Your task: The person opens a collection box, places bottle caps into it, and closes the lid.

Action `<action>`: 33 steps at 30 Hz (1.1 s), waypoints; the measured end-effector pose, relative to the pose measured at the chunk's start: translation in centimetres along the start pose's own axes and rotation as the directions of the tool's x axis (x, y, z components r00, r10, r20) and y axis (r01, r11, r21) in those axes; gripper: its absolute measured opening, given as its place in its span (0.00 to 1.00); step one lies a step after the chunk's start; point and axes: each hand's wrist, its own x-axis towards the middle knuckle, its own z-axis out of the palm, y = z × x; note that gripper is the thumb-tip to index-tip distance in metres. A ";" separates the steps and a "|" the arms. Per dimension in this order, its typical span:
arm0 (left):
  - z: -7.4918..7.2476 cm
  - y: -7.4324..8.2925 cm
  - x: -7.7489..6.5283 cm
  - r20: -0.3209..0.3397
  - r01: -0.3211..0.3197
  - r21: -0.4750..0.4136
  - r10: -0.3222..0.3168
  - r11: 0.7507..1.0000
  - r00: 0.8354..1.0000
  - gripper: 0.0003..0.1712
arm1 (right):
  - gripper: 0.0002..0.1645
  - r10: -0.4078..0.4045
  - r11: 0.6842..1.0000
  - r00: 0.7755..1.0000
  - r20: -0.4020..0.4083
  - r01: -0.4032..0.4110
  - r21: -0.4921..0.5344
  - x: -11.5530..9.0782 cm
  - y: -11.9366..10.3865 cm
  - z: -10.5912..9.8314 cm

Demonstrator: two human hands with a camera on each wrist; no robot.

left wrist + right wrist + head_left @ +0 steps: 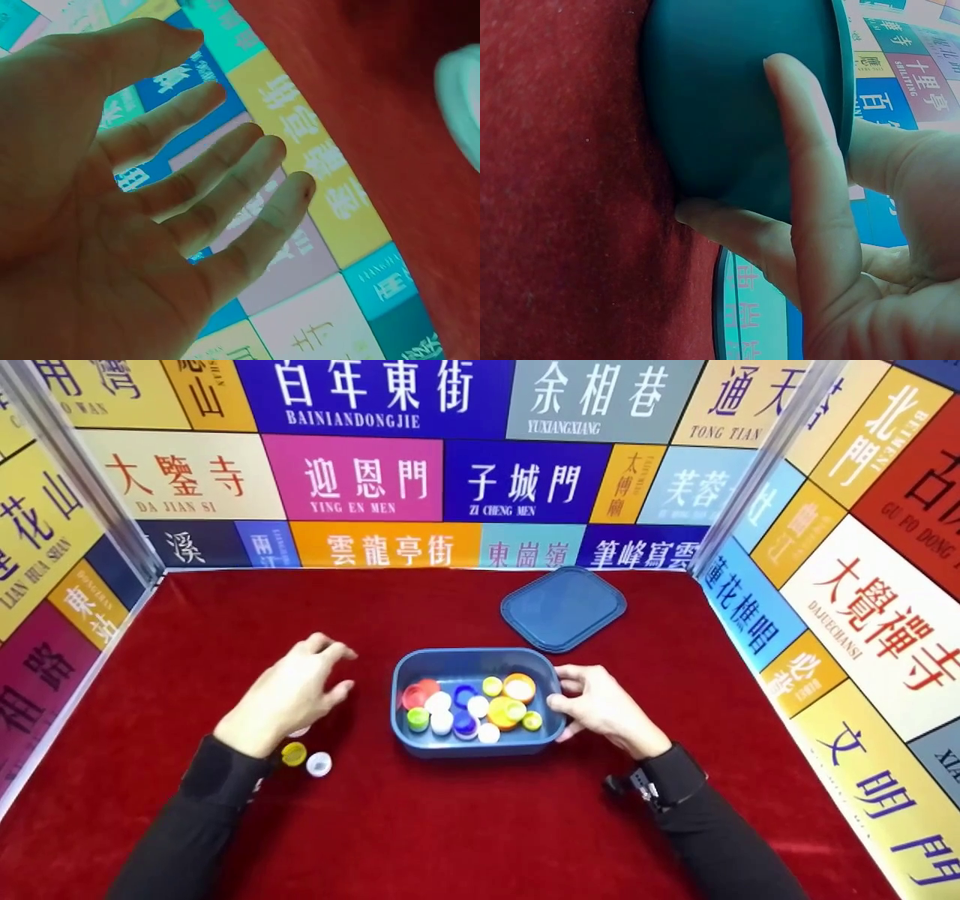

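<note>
A blue plastic box [465, 748] holds several loose bottle caps in red, green, white, blue, yellow and orange. My right hand [606, 711] grips its right end, the thumb at the rim and the fingers against the outer wall. In the right wrist view, fingers [817, 187] lie along the box's end wall [727, 105]. To the left of the box, my left hand [289, 694] hovers with spread, relaxed fingers and holds nothing. Near that wrist lie a yellow cap [294, 754], a white cap [319, 764] and a pale cap [298, 732], mostly hidden by the hand.
A blue lid [564, 607] lies flat behind the box, toward the right. Red cloth [465, 840] covers the table. Printed panels [352, 480] wall off the back and both sides. At the left wrist view's right edge shows a cut-off pale rounded thing [461, 105].
</note>
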 end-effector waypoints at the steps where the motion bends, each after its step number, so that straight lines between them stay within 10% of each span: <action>1: 0.0 -0.3 -0.2 0.010 0.008 0.004 -0.008 1.000 1.000 0.22 | 0.36 0.001 1.000 1.000 -0.001 -0.001 0.001 0.0 0.0 0.0; 18: 0.1 -3.4 -2.7 0.252 0.099 0.005 -0.097 0.995 0.963 0.26 | 0.35 -0.004 1.000 1.000 0.005 0.004 0.006 0.0 0.3 0.1; 33: 0.0 -3.8 -2.5 0.218 0.035 0.007 -0.036 0.999 0.975 0.05 | 0.35 0.000 1.000 1.000 -0.004 0.000 0.001 -0.1 0.1 0.1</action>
